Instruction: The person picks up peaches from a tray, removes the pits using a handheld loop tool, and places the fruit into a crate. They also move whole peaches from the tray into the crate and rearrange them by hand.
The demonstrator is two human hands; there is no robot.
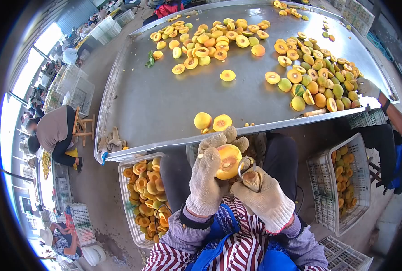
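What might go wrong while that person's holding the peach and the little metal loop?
The metal loop tool in the right hand is very close to the peach half, so a slip might jab the left hand through its glove.

The peach half might also pop out, since its cut face looks juicy.

And the cut peach near the metal table's front edge could get bumped off by a glove.

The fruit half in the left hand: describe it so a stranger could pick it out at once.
Start at the big metal table and come down to its near edge. There the wearer's gloved left hand holds the fruit half, its yellow cut face showing an orange middle. Unlike the cut piece lying on the table just beyond, it is held off the tabletop.
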